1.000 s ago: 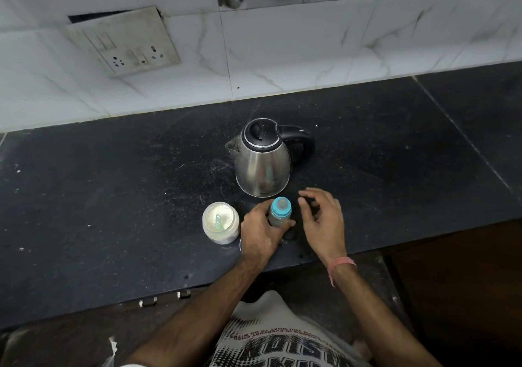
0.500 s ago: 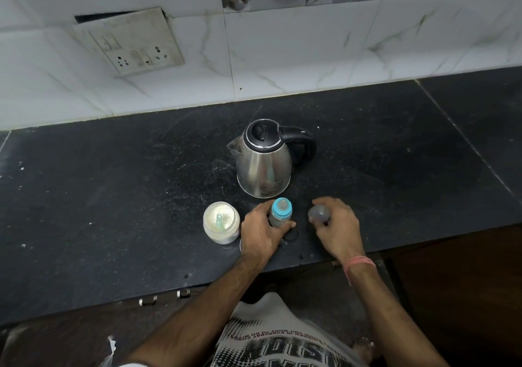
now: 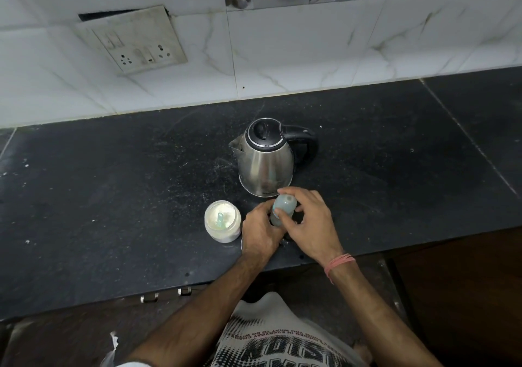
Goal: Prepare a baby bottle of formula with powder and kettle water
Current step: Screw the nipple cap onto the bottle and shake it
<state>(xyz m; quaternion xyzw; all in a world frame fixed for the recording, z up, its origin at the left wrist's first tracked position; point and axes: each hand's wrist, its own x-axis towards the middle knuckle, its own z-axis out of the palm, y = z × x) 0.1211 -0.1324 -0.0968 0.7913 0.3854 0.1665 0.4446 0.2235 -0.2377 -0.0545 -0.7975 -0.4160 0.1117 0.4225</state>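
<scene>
Baby bottle (image 3: 275, 219) upright on dark worktop (image 3: 113, 197), just in front of kettle (image 3: 264, 160), long axis vertical. Left hand (image 3: 261, 232) clenched round bottle body. Right hand (image 3: 309, 225) grasping translucent cap (image 3: 285, 204) directly above bottle top, fingertips pinching its sides; cap and bottle axes seemingly aligned. Open powder jar (image 3: 223, 221) with scoop just left of left hand. Bottle contents, neck and seating of cap hidden by both hands.
</scene>
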